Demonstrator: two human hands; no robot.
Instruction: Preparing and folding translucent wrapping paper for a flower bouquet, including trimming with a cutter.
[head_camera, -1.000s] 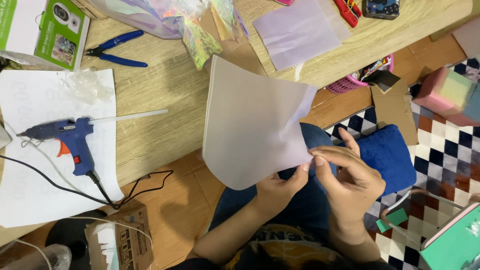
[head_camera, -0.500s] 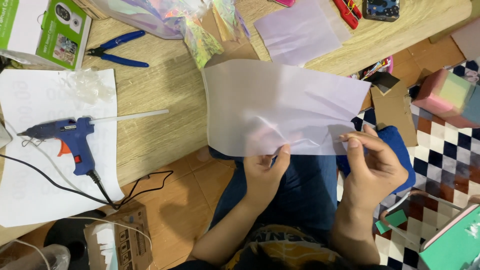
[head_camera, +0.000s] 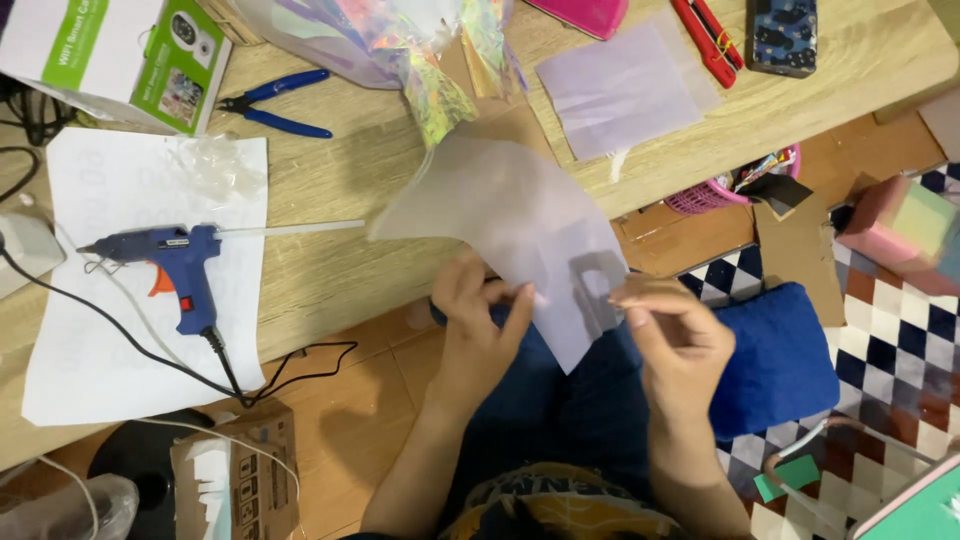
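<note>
Glue gun (head_camera: 170, 262) lies on a paper sheet (head_camera: 120, 330) at the table's (head_camera: 330, 260) left, pliers (head_camera: 275, 102) beyond it. Far right: a cutter (head_camera: 708, 40) beside a phone (head_camera: 784, 34). Both hands hold a translucent sheet (head_camera: 510, 215) near the table edge, left hand (head_camera: 478, 320) left of right hand (head_camera: 675, 335).

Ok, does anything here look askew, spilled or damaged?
Nothing is spilled or broken. The blue glue gun lies on its side on a white sheet, its cord trailing off the table. Both hands, left and right, hold translucent paper.
</note>
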